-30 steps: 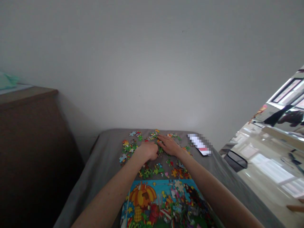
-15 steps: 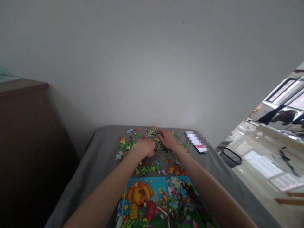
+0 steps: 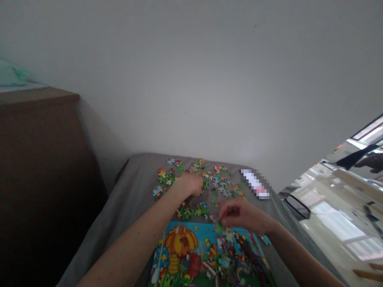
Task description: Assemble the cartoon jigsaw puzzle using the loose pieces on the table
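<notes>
My left hand [image 3: 189,185] rests curled among loose jigsaw pieces [image 3: 217,179] on the grey cloth [image 3: 140,191], and its fingers hide whatever lies beneath them. My right hand [image 3: 236,214] hangs nearer me, over the top edge of the assembled jigsaw puzzle [image 3: 191,255]. Its fingers are pinched together on what looks like a small green jigsaw piece [image 3: 220,228]. The puzzle picture is bright, with an orange pumpkin-shaped house on blue. A clump of joined green pieces [image 3: 187,212] lies just above it.
A phone with a pixelated screen [image 3: 255,183] lies at the cloth's far right edge. The cloth-covered surface ends against a white wall [image 3: 191,79]. A brown cabinet [image 3: 38,159] stands to the left. A shiny floor [image 3: 335,223] lies to the right, below the surface's edge.
My right hand has moved from among the far pieces back toward me, to above the puzzle's top edge, with its fingers pinched. My left hand has barely moved. The view has shifted slightly.
</notes>
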Available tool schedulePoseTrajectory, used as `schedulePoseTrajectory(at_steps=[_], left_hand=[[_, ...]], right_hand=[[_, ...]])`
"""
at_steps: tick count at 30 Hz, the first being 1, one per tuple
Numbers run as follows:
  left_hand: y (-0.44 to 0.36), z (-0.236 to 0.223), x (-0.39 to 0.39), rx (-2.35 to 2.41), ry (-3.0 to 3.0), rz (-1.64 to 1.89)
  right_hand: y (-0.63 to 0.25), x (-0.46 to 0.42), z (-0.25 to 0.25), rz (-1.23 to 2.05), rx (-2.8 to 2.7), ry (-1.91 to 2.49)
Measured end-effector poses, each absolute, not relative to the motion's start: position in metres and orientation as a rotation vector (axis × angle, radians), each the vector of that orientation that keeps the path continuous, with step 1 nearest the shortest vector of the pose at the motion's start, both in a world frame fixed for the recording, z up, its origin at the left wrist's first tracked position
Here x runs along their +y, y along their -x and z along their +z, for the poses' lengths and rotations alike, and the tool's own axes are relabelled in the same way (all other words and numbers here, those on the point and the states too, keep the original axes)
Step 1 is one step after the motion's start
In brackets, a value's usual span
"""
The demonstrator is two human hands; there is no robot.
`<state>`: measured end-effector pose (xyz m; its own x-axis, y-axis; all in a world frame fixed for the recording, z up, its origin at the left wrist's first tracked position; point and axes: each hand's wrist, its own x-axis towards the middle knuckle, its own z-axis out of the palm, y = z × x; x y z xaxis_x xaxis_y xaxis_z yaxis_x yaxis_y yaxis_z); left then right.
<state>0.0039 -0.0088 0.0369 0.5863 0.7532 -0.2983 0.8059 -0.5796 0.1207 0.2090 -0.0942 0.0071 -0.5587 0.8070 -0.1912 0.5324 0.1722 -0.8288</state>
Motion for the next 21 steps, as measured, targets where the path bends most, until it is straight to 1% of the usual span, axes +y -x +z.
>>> schedulePoseTrajectory(at_steps=[1,2,3,5,7,10,13,15,16,21], left_hand=[[-0.004,0.036,-0.008,1.285,-2.572,-0.306],[-0.004,0.036,-0.008,1.282,-2.571,-0.302],[-0.004,0.035,-0.007,1.28,-2.569,-0.304],[-0.004,0.035,-0.006,1.275,-2.572,-0.314],[-0.004,0.035,-0.005,1.267,-2.588,-0.326],[-0.004,0.036,-0.005,1.254,-2.616,-0.343],[-0.004,0.037,-0.005,1.252,-2.624,-0.354],[-0.004,0.037,-0.005,1.257,-2.624,-0.351],[-0.004,0.036,-0.005,1.261,-2.623,-0.348],[-0.004,0.035,-0.004,1.274,-2.613,-0.349]], right_hand=[[-0.209,-0.121,0.004,1.427,-2.236,1.247],[-0.206,-0.145,0.001,1.446,-2.338,1.194],[-0.202,-0.166,-0.001,1.368,-2.454,1.104],[-0.19,-0.191,-0.001,1.066,-2.626,1.026],[-0.18,-0.191,0.007,0.848,-2.706,1.042],[-0.185,-0.15,0.026,0.646,-2.615,1.181],[-0.213,-0.083,0.027,0.439,-2.401,1.419],[-0.235,-0.041,0.015,0.276,-2.195,1.705],[-0.245,-0.023,0.006,0.224,-2.142,1.776],[-0.272,0.027,-0.029,0.144,-2.032,1.95]])
